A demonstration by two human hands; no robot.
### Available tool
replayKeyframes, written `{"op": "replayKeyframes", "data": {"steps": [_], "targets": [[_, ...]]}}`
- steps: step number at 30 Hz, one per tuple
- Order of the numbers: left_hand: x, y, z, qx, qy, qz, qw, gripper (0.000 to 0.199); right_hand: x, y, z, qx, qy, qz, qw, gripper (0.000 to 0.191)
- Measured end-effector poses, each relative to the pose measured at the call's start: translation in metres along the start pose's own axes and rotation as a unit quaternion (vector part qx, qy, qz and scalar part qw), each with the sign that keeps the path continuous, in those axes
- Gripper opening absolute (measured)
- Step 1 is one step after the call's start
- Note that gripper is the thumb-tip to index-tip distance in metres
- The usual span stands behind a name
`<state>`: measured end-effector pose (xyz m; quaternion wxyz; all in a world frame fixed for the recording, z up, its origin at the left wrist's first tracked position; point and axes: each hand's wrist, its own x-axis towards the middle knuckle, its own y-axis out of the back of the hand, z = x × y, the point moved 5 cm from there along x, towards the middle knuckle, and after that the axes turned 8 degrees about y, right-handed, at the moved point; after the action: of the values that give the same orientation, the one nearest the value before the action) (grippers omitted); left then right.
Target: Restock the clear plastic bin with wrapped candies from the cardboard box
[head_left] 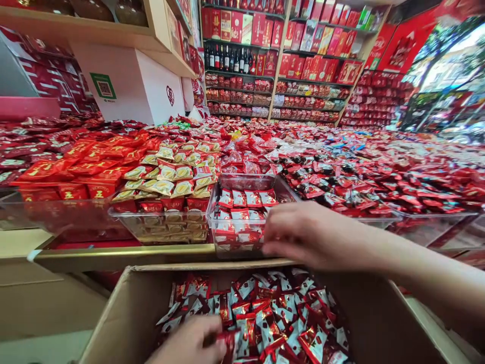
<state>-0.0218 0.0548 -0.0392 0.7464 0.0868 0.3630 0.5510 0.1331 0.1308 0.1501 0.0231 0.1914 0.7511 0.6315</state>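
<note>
My left hand [193, 341] is down in an open cardboard box [109, 313], blurred, its fingers closed on a red-and-white candy packet [230, 344]. Many more loose wrapped candies [273, 313] fill the bottom of the box around it. Above the box's far edge, my right hand [299, 235] is at the front right corner of a clear plastic tray [246, 179]. Its fingers are curled and smeared by motion, and what they hold is hidden. Inside the tray, red-and-white candy packets [244, 198] lie in neat rows.
Left of the tray stands a clear bin of gold packets [172, 172], then one of red packets [87, 156]. Dark-and-red candies [341, 187] are heaped to the right. A gold-edged counter rim [132, 257] runs behind the box. Shelves with bottles [227, 59] rise at the back.
</note>
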Motion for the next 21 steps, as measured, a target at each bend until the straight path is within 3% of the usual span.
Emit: {"op": "replayKeyframes", "data": {"steps": [2,5,8,10,12,14,18,20,21], "targets": [[-0.002,0.007,0.008,-0.154,-0.019,-0.036,0.987,0.020,-0.013,-0.034,-0.016,0.119,-0.019,-0.026,0.992,0.015],[-0.005,0.008,0.015,-0.324,-0.013,-0.054,0.945,0.023,-0.026,-0.099,-0.015,0.280,-0.136,-0.022,0.950,0.017],[-0.006,0.002,0.016,-0.370,-0.010,-0.040,0.928,0.024,-0.028,-0.156,-0.008,0.518,-0.209,-0.003,0.830,0.030],[-0.005,-0.003,0.014,-0.401,-0.009,-0.030,0.916,0.023,-0.028,-0.175,-0.003,0.624,-0.232,0.028,0.746,0.033],[-0.003,-0.008,0.012,-0.450,-0.008,-0.029,0.893,0.021,-0.028,-0.181,0.002,0.660,-0.261,0.055,0.703,0.035],[-0.001,-0.010,0.013,-0.492,-0.010,-0.028,0.870,0.020,-0.031,-0.183,0.005,0.660,-0.289,0.068,0.690,0.036],[0.000,-0.010,0.015,-0.515,-0.017,-0.017,0.857,0.021,-0.034,-0.180,0.001,0.650,-0.282,0.102,0.699,0.036],[-0.001,-0.011,0.015,-0.570,0.006,-0.045,0.820,0.019,-0.034,-0.174,-0.005,0.627,-0.248,0.117,0.730,0.037],[-0.001,-0.013,0.016,-0.604,0.016,-0.070,0.794,0.021,-0.034,-0.168,-0.008,0.593,-0.222,0.130,0.763,0.043]]}}
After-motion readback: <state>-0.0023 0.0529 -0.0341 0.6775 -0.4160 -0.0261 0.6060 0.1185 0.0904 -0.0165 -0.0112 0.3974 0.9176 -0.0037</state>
